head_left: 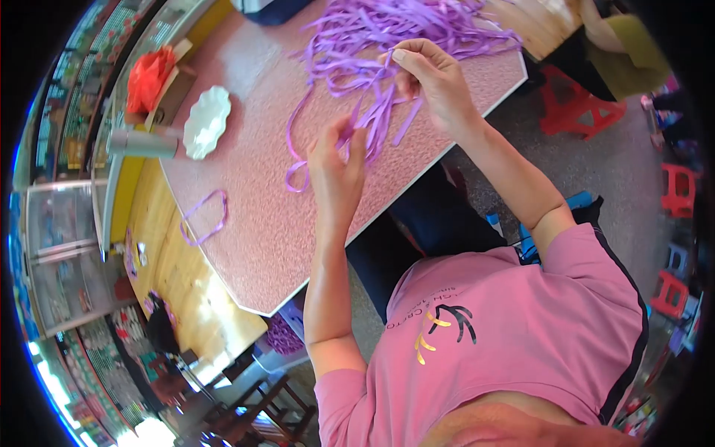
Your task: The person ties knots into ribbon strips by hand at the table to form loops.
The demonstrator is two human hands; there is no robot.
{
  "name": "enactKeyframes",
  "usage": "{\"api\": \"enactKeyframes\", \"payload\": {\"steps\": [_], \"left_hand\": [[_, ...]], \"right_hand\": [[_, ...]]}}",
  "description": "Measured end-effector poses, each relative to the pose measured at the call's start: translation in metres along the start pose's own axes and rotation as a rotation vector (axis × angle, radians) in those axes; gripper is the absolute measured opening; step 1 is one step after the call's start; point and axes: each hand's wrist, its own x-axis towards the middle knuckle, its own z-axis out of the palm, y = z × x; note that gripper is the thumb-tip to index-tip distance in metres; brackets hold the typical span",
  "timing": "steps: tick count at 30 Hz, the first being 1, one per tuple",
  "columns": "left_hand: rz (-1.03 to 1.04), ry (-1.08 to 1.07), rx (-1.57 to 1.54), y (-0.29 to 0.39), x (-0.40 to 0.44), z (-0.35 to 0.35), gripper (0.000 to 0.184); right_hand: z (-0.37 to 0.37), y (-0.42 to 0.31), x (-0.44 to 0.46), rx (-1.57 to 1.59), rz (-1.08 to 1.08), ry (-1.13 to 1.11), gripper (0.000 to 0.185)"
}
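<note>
A large tangle of purple ribbon lies at the far side of the pink tabletop, with strands trailing toward me. My right hand pinches a purple ribbon between thumb and forefinger, just in front of the pile. Lower and to the left, my left hand has its thumb and fingers closed on a strand of the same ribbon. More strands hang between the two hands, and a loop curls beside my left wrist. Which strand each hand holds is hard to trace. A separate ribbon loop lies apart at the left.
On the pink table stand a white scalloped dish and a grey cylinder near its left edge. A red plastic bag sits behind them. Another person's arm shows at upper right, near a red stool.
</note>
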Motion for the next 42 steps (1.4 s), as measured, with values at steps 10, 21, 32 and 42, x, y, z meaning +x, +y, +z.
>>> {"api": "enactKeyframes", "payload": {"steps": [10,21,32,42], "left_hand": [[0.014,-0.128,0.007,0.008,-0.003,0.017,0.017],[0.245,-0.192,0.235,0.026,0.000,0.041,0.015],[0.222,-0.205,0.166,0.034,0.004,0.073,0.021],[0.195,-0.259,0.168,0.041,0.003,0.075,0.024]], "right_hand": [[-0.090,-0.003,0.032,0.263,0.154,0.188,0.009],[-0.179,-0.021,0.059,0.431,0.197,0.365,0.013],[-0.220,-0.022,0.083,0.521,0.106,0.365,0.011],[-0.243,-0.008,0.088,0.570,-0.010,0.420,0.011]]}}
